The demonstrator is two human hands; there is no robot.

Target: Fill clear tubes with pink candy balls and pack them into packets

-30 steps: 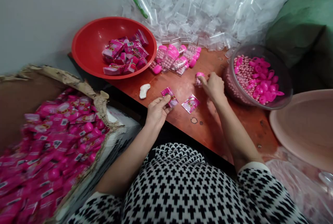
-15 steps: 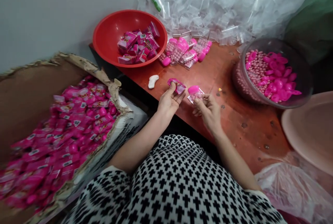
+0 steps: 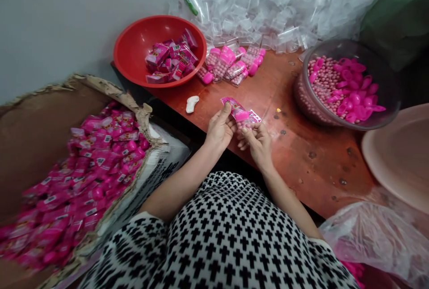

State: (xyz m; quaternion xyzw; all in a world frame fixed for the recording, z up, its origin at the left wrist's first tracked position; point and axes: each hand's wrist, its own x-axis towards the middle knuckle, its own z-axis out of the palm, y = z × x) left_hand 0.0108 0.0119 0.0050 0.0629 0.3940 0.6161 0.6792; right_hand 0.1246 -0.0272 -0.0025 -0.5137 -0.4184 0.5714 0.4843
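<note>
Above the near edge of the surface (image 3: pixel 295 159), a printed pink wrapper (image 3: pixel 233 107) is pinched in the grip of the left hand (image 3: pixel 219 132), thumb uppermost. Presumably it is best held lightly by its margin, so that the film is not creased. Its long axis is slanted from far left to near right. Against its right end, a pink-capped bottle (image 3: pixel 243 116) of beads is grasped by the right hand (image 3: pixel 259 146); it should be kept square to the wrapper. Its cap is pointed toward the far edge; its base is hidden by fingers. Behind it, another printed packet (image 3: pixel 255 116) is seen.
</note>
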